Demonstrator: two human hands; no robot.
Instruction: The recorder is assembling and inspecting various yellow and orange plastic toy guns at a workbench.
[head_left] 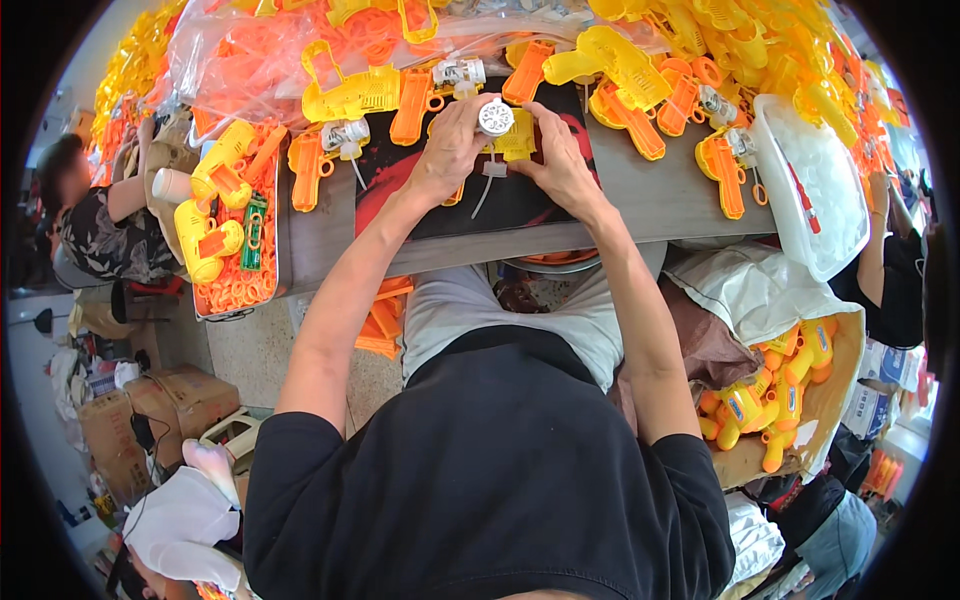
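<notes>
Over a dark mat (420,200) on the bench, both hands hold a partly assembled toy gun. Its yellow plastic shell (516,138) shows between them, and a white round patterned nozzle (495,118) faces up. A thin white tube (482,197) hangs below. My left hand (452,150) is closed around the nozzle side, the fingertips partly hidden. With fingers and thumb at opposite edges, my right hand (562,165) grips the yellow shell. Just beyond lie an orange handle half (528,72) and a small white motor unit (460,74).
More orange handles (625,118) and yellow shells line the bench. A metal tray (237,290) of orange rings stands left, a white plastic bin (808,190) right. Finished yellow toys fill a sack-lined box (770,400) by my right side. Other people sit at both sides.
</notes>
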